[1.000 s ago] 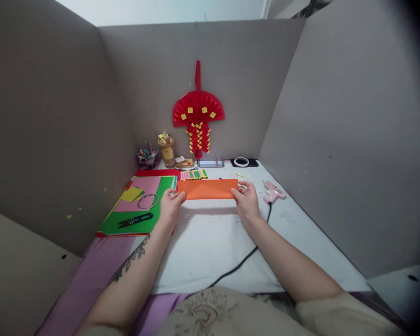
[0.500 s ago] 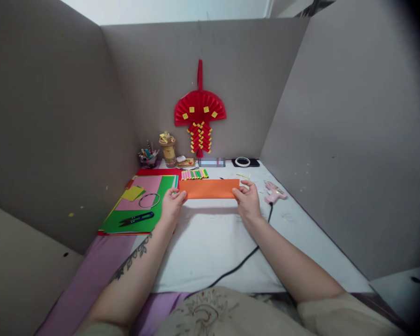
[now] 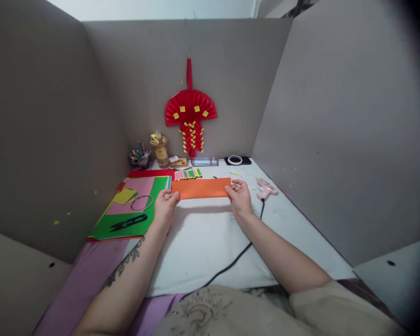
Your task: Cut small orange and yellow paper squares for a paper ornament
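Observation:
An orange paper strip (image 3: 201, 189) is stretched level between my two hands, a little above the white tabletop, where its shadow falls. My left hand (image 3: 166, 204) pinches its left end, thumb in front. The right end is gripped by my right hand (image 3: 240, 198) between thumb and fingers. Just behind the strip lies a row of small rolled paper tubes (image 3: 188, 174) in pink, green and yellow. Left of my left hand, thread snips (image 3: 129, 223) and a ring (image 3: 142, 202) rest on stacked coloured paper (image 3: 101, 228).
A pink glue gun (image 3: 266, 189) lies at right, its black cable (image 3: 231, 265) crossing the table. Along the back stand a pen holder (image 3: 139, 158), a drink cup (image 3: 161, 151) and a phone (image 3: 245, 160). A red paper fan ornament (image 3: 191, 107) hangs on the grey partition.
The whole view has shifted, so the scene sits slightly further left. Both hands keep the orange strip stretched, its right end tipped up slightly.

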### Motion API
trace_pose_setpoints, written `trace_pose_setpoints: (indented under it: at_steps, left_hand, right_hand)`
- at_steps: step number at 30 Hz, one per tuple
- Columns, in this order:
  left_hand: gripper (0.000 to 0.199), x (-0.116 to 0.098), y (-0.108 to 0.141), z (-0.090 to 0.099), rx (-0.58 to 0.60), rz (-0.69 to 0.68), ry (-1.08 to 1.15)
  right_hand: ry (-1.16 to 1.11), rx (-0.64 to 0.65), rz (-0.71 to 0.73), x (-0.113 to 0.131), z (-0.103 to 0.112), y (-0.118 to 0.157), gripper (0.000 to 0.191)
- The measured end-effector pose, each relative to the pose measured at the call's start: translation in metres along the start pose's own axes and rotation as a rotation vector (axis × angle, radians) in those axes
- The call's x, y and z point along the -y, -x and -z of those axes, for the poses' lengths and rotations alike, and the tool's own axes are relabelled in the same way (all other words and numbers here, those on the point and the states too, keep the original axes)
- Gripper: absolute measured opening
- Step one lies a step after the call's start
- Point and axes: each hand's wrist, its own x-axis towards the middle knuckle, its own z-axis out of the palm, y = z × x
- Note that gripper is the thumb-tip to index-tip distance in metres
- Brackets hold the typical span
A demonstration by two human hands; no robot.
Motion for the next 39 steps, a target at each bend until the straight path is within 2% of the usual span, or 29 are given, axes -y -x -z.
trace_pose_setpoints:
  at_steps: [10,17,39]
  left_hand:
    - [0.050,-0.0019,0.0012,-0.0015,-0.017,0.002,-0.028]
    - [0.049,0.0018,-0.0003,0.0004,0.019,0.002,-0.026]
    - [0.047,0.0028,-0.0012,0.0014,0.017,-0.004,-0.031]
  right_hand:
    - [-0.006,-0.018,0.007,-0.0019,0.0004,-0.0011,0.036]
    - [-0.005,-0.016,0.002,-0.0035,0.0019,-0.0021,0.031]
    - [-0.001,-0.031,0.010,-0.0078,0.0044,-0.0041,0.032]
